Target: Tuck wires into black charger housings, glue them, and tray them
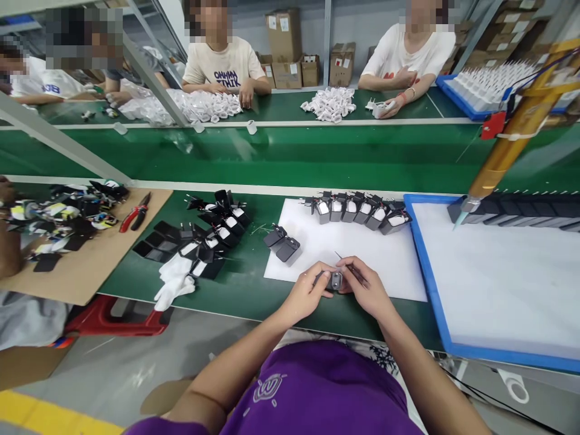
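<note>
My left hand [308, 291] pinches a small black charger housing [335, 280] at the near edge of a white sheet [399, 260]. Pressed against the housing from the right, my right hand [365, 289] is closed on thin tweezers [348, 266] whose tip points up and to the left. Two black housings [284, 244] lie just beyond my hands. A row of housings with white inserts [357, 211] stands along the far edge of the sheet.
A pile of black housings [206, 232] and white gloves [174, 281] lie to the left. Red pliers [136, 212] rest on a brown board [90, 266]. A blue-rimmed tray [428, 272] sits to the right under a hanging dispenser [507, 151]. Other people sit across the green conveyor [290, 154].
</note>
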`<state>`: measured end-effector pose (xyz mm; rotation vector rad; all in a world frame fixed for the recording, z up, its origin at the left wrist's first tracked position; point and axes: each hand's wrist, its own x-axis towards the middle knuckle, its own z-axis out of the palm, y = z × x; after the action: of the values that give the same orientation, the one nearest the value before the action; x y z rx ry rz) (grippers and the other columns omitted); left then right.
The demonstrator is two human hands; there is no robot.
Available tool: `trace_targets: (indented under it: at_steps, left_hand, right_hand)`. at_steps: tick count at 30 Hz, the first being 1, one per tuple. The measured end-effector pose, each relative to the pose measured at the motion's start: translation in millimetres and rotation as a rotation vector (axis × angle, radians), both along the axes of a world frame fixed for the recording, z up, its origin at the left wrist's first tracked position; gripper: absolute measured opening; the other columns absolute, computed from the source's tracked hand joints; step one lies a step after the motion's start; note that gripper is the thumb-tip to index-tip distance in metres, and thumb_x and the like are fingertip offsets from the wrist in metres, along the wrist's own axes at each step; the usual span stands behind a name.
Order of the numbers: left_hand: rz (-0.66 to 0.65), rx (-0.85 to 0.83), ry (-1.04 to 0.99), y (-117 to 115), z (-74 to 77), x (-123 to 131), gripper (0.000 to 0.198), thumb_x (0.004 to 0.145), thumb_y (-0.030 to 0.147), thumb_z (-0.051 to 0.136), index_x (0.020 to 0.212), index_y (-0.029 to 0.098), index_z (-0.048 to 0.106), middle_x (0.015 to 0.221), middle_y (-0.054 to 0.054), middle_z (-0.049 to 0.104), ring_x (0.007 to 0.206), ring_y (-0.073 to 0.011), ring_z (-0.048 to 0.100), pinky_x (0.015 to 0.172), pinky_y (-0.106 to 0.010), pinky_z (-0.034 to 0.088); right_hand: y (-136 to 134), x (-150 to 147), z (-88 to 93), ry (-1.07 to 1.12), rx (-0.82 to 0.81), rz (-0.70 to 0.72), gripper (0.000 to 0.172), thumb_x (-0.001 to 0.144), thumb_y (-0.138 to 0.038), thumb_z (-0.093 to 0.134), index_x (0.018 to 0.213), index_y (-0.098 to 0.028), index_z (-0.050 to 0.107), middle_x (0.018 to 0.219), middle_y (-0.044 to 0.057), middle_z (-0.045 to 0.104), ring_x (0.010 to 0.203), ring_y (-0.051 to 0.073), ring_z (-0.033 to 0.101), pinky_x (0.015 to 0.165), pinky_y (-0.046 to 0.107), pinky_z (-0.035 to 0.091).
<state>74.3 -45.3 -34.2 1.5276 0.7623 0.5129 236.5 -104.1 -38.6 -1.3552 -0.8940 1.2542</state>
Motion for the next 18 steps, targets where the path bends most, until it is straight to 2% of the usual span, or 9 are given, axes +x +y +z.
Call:
trace_targets:
  at_steps: [2, 5, 10, 12, 15, 18]
  left_hand:
    - [0.024, 0.006, -0.004, -0.3, -1.5, 1.0, 0.034, 0.094, 0.047, 0.042, 0.106, 0.018, 0.058, 0.096, -0.004, 0.058, 0.086, -0.0172, 0.061, 0.069, -0.034, 0.063]
    - [0.062, 0.011, -0.005, -1.1, -2.8, 3.8, 0.033, 0.094, 0.046, 0.043, 0.104, 0.018, 0.057, 0.091, -0.003, 0.056, 0.082, -0.0166, 0.061, 0.066, -0.034, 0.063]
    - [0.078, 0.109, 0.068, -3.3, 3.2, 4.1, 0.031, 0.096, 0.043, 0.038, 0.109, 0.019, 0.054, 0.102, -0.005, 0.058, 0.084, -0.0170, 0.062, 0.059, -0.031, 0.062]
    - [0.068, 0.225, 0.119, -4.5, 8.5, -0.9, 0.031, 0.096, 0.038, 0.037, 0.117, 0.020, 0.051, 0.113, -0.008, 0.058, 0.092, -0.0186, 0.062, 0.060, -0.030, 0.061]
    - [0.057, 0.508, 0.197, -5.6, 15.9, -12.3, 0.036, 0.093, 0.033, 0.047, 0.127, 0.021, 0.046, 0.128, -0.011, 0.053, 0.110, -0.0229, 0.057, 0.069, -0.031, 0.059]
    - [0.033, 0.751, 0.268, -4.6, 17.7, -21.9, 0.039, 0.088, 0.030, 0.057, 0.126, 0.022, 0.049, 0.121, -0.009, 0.059, 0.110, -0.0233, 0.056, 0.083, -0.036, 0.055]
  right_hand:
    - [0.9, -0.2, -0.3, -0.001, 0.000, -0.012, 0.029, 0.083, -0.051, 0.058, 0.092, -0.024, 0.058, 0.068, -0.001, 0.053, 0.059, 0.014, 0.057, 0.058, 0.032, 0.060]
    - [-0.2, 0.3, 3.7, 0.067, 0.011, 0.064, 0.030, 0.077, -0.048, 0.065, 0.094, -0.024, 0.059, 0.072, -0.002, 0.051, 0.065, 0.014, 0.057, 0.060, 0.032, 0.061]
    - [-1.5, 0.4, 5.1, 0.088, 0.038, 0.069, 0.032, 0.074, -0.046, 0.068, 0.095, -0.023, 0.058, 0.076, -0.003, 0.049, 0.066, 0.012, 0.056, 0.062, 0.032, 0.061]
    - [-0.8, 0.1, 3.6, 0.088, 0.043, 0.073, 0.033, 0.074, -0.047, 0.068, 0.095, -0.023, 0.058, 0.076, -0.003, 0.050, 0.065, 0.012, 0.056, 0.063, 0.033, 0.061]
    - [0.4, -0.5, 1.1, 0.067, 0.074, 0.082, 0.034, 0.075, -0.049, 0.067, 0.095, -0.023, 0.058, 0.076, -0.002, 0.051, 0.065, 0.013, 0.057, 0.066, 0.033, 0.060]
    - [0.8, -1.4, -1.8, 0.006, 0.115, 0.088, 0.033, 0.078, -0.051, 0.063, 0.097, -0.024, 0.057, 0.075, -0.002, 0.053, 0.066, 0.014, 0.059, 0.068, 0.034, 0.059]
